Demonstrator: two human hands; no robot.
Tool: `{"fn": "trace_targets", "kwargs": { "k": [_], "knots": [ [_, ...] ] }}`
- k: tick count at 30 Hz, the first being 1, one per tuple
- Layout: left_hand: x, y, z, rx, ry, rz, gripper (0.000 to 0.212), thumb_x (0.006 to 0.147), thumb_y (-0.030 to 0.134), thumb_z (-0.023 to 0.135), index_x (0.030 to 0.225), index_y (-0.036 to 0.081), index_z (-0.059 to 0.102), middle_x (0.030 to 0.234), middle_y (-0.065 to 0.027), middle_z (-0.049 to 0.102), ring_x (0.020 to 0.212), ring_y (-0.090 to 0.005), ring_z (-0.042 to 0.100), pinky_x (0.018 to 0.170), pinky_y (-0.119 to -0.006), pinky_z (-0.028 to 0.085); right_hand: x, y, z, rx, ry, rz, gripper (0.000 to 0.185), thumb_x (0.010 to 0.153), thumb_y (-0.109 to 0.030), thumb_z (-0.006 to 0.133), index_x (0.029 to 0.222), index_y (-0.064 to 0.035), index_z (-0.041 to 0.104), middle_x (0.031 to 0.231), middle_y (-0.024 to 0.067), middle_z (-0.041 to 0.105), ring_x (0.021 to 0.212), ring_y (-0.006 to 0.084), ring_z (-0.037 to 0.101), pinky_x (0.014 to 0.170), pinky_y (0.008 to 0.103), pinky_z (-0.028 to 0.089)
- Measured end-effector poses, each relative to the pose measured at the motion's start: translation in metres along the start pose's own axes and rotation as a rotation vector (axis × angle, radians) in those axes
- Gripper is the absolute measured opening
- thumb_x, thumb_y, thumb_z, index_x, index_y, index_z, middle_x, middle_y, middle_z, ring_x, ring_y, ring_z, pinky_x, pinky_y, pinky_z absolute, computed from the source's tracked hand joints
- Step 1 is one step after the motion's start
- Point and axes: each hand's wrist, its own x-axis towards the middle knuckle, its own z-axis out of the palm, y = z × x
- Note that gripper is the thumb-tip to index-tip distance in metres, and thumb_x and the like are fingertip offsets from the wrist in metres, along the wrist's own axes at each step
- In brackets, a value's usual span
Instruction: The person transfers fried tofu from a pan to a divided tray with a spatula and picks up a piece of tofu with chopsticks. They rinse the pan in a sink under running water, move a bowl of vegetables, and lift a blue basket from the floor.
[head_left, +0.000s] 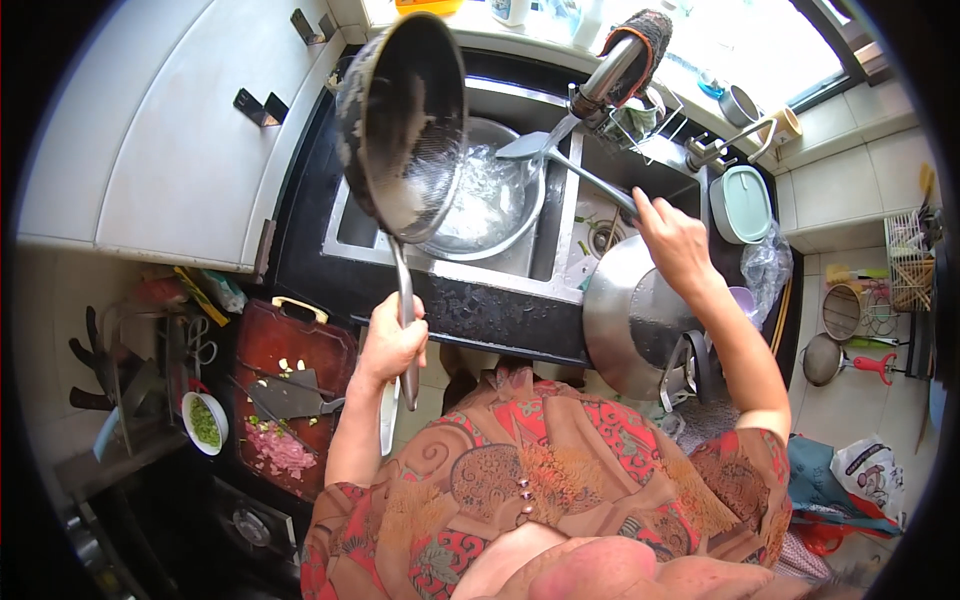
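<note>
My left hand grips the metal handle of a dark wok, raised and tilted on its side over the left sink basin. Pale smears mark the wok's inner wall. In my right hand is a grey spatula; its blade lies in the stream from the faucet. Beneath them a metal bowl holds clear, rippling water, its left part hidden by the wok. A large metal lid with a black handle leans at the sink's right front edge, under my right forearm.
Green scraps lie by the drain in the right basin. A cutting board with chopped meat, a cleaver and garlic is at left, beside a bowl of chopped greens. A mint-lidded container stands right of the sink.
</note>
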Motion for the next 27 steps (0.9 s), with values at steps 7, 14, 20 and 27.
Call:
{"fn": "trace_targets", "kwargs": {
  "k": [7, 14, 20, 27],
  "knots": [
    [-0.010, 0.002, -0.020, -0.168, -0.045, 0.039, 0.012, 0.082, 0.001, 0.051, 0.089, 0.004, 0.042, 0.057, -0.0029, 0.045, 0.042, -0.0107, 0.046, 0.040, -0.025, 0.044, 0.032, 0.011, 0.004, 0.108, -0.076, 0.057, 0.026, 0.082, -0.018, 0.064, 0.104, -0.0068, 0.056, 0.074, 0.0082, 0.058, 0.065, 0.0256, 0.063, 0.053, 0.0363, 0.051],
    [0.049, -0.026, 0.024, -0.529, -0.278, 0.114, 0.015, 0.085, 0.003, 0.056, 0.091, 0.005, 0.043, 0.059, -0.0037, 0.047, 0.045, -0.0133, 0.049, 0.041, -0.028, 0.047, -0.021, 0.012, -0.064, 0.269, -0.071, 0.295, 0.029, 0.085, -0.014, 0.061, 0.112, -0.0022, 0.058, 0.084, 0.0161, 0.062, 0.075, 0.0340, 0.062, 0.065, 0.0404, 0.048],
    [0.082, -0.018, 0.052, -0.660, -0.486, 0.111, 0.015, 0.083, 0.005, 0.057, 0.090, 0.006, 0.043, 0.053, -0.0031, 0.044, 0.039, -0.0138, 0.047, 0.038, -0.026, 0.044, -0.062, 0.011, -0.093, 0.194, -0.089, 0.460, 0.027, 0.087, -0.012, 0.059, 0.111, 0.0011, 0.058, 0.092, 0.0204, 0.063, 0.082, 0.0369, 0.062, 0.071, 0.0406, 0.048],
    [0.082, 0.001, 0.052, -0.827, -0.702, -0.043, 0.021, 0.079, 0.006, 0.059, 0.088, 0.007, 0.040, 0.050, -0.0022, 0.042, 0.035, -0.0146, 0.047, 0.034, -0.026, 0.038, -0.083, 0.005, -0.087, 0.236, -0.082, 0.569, 0.026, 0.087, -0.012, 0.059, 0.109, 0.0017, 0.060, 0.095, 0.0208, 0.064, 0.085, 0.0372, 0.062, 0.074, 0.0408, 0.048]
  ]
}}
